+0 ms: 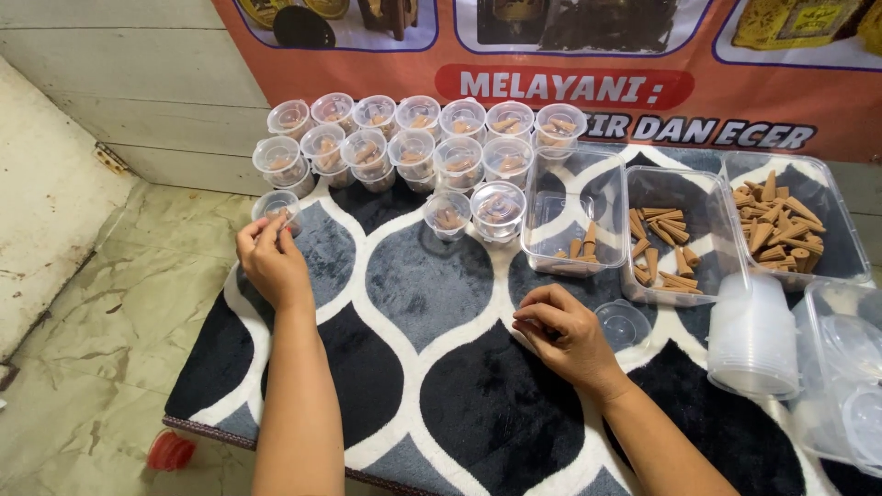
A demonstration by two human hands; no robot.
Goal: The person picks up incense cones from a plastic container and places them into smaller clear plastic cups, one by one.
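My left hand [268,257] reaches out to the far left of a patterned rug [432,303] and grips a small clear lidded cup [277,205] with brown cones inside. My right hand [560,331] rests on the rug, fingers curled, touching nothing I can make out; an open clear cup [623,321] lies just to its right. Several filled lidded cups [413,138] stand in rows beyond the left hand. Two more cups [447,214] [497,210] stand in front of them.
Three clear rectangular tubs [574,216] [675,234] [795,220] hold brown cones at the right. A stack of clear cups [753,335] and a tub of lids [845,367] lie at the far right. An orange banner [551,83] hangs behind; a red lid [170,451] lies on the tile floor.
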